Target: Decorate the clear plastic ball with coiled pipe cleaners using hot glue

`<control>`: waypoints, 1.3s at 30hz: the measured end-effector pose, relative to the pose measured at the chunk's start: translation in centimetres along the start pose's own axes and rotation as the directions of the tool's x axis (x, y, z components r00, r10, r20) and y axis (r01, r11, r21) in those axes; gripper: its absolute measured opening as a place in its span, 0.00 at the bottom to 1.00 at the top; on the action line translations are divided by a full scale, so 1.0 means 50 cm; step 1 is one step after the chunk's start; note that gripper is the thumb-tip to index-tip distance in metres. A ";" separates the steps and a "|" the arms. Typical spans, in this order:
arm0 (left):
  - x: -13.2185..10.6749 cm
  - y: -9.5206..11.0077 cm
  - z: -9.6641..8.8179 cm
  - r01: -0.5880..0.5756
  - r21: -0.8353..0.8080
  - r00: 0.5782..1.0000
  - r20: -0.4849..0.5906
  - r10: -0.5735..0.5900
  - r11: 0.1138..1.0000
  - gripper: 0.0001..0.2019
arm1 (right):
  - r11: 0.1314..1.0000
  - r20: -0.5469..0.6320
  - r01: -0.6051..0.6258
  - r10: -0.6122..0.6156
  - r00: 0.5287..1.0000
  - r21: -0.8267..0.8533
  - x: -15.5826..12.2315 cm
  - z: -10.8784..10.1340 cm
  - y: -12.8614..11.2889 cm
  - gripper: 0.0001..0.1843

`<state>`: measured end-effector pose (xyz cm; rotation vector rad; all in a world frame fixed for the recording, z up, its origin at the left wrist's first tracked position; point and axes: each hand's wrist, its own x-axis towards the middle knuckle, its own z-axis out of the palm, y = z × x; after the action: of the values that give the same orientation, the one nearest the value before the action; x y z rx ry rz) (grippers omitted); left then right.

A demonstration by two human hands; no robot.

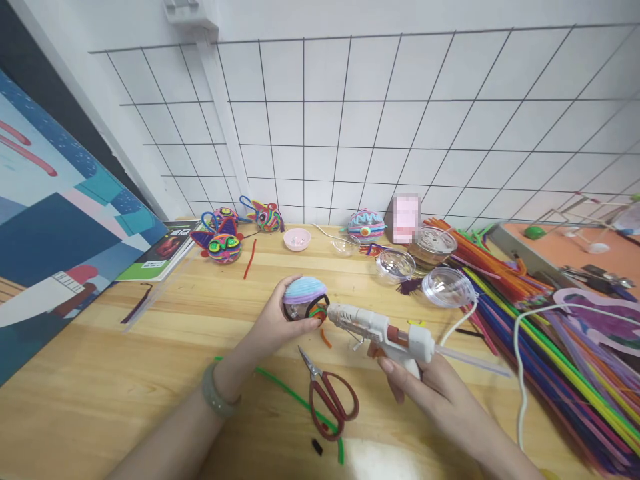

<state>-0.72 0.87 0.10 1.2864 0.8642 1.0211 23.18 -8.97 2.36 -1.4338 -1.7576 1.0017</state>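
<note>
My left hand (287, 323) is wrapped round a clear plastic ball (304, 295) whose top is covered with blue and purple pipe cleaner. A coiled orange and green patch edged in black sits on its right side. In my right hand (425, 387) is a white hot glue gun (375, 327), with a glue stick (475, 362) jutting from its back. The gun's nozzle is right at the coiled patch; whether it touches cannot be made out. Red-handled scissors (327, 397) lie below, over a green pipe cleaner (285, 387).
Pipe cleaner bundles (565, 360) fill the right side, with the gun's white cord (520, 347) across them. Clear half shells (449, 288), a pink bowl (297, 239) and a striped ball (367, 227) stand behind. Decorated balls (224, 247) and a book (160, 252) are back left.
</note>
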 end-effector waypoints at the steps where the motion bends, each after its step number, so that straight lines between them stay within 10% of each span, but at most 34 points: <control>1: 0.000 0.000 0.000 0.001 0.000 1.000 -0.003 -0.001 1.000 0.41 | 1.000 0.005 -0.006 0.006 1.000 0.004 0.000 0.000 -0.001 0.20; 39: 0.006 -0.017 -0.004 -0.018 0.005 1.000 -0.013 0.018 1.000 0.39 | 0.999 -0.012 -0.035 0.035 0.999 -0.013 -0.001 0.000 -0.010 0.18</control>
<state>-0.70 1.21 -0.76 1.2950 0.8660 1.0432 22.94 -9.06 2.79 -1.4800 -1.7390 0.9993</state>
